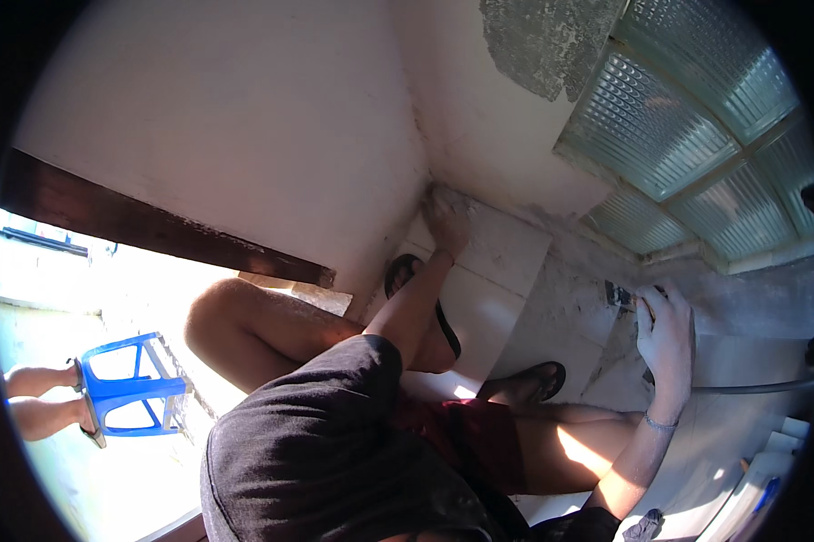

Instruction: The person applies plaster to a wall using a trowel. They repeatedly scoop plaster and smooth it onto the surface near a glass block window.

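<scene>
My left hand (445, 221) reaches down into the corner where two walls meet the tiled floor. Its fingers look stretched out, dusty and in shadow, and I see nothing held in them. On the right, my right hand (667, 330) is closed around a dark corded tool (620, 294), mostly hidden behind the hand, so its exact kind cannot be made out. A grey cord (759, 389) runs from beside that hand toward the right edge. Pale dust coats the right hand and forearm.
Below the glass-block window (655, 122), large pale floor tiles (502, 248) meet a dusty, rough grey patch (551, 312). My sandalled feet stand between my hands. At left, past a dark wooden frame (163, 221), another person's feet are by a blue plastic stool (134, 390). White items (759, 483) lie lower right.
</scene>
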